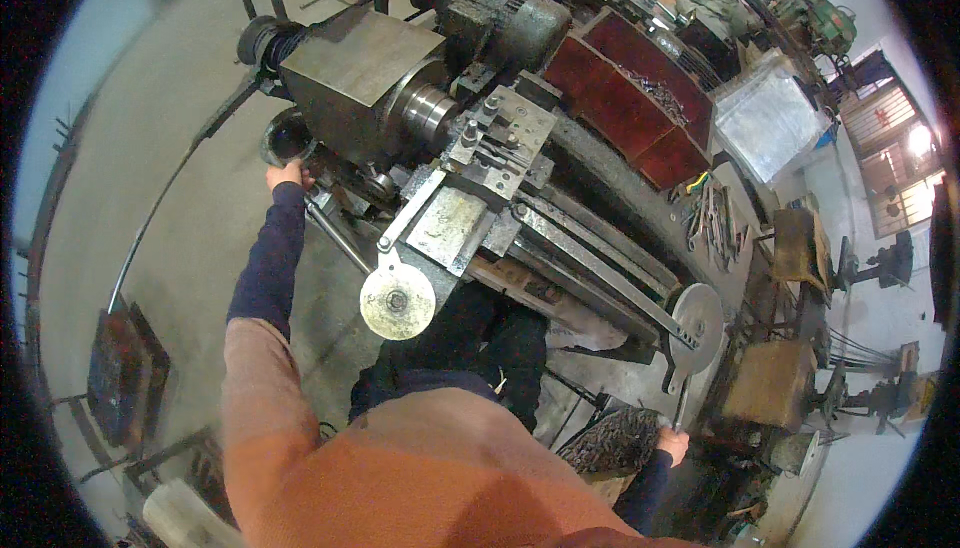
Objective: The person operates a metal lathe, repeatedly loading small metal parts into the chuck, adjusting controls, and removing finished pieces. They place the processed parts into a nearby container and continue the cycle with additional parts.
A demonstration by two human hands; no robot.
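Observation:
I am at a small metal lathe (365,53) with its spindle (428,113) facing a cross slide (500,143). My left hand (288,174) is closed at the near edge of a dark round cup-like part (286,136) below the headstock; what its fingers grip is hidden. A bare metal bar (338,236) slants down beside that wrist. At the lower right, my right hand (674,444) wraps round a lever handle (683,406) under a grey disc (697,316). A pale round disc (397,300) on a linkage arm stands between my arms, touched by neither hand.
Behind the slide is a dark red tray (620,88) with small metal pieces. Several wrenches and hand tools (712,218) lie at its right. An electric motor (500,23) sits behind the headstock. A dark shaggy pad (615,438) is near my right forearm; a pedal-like block (125,378) stands far left.

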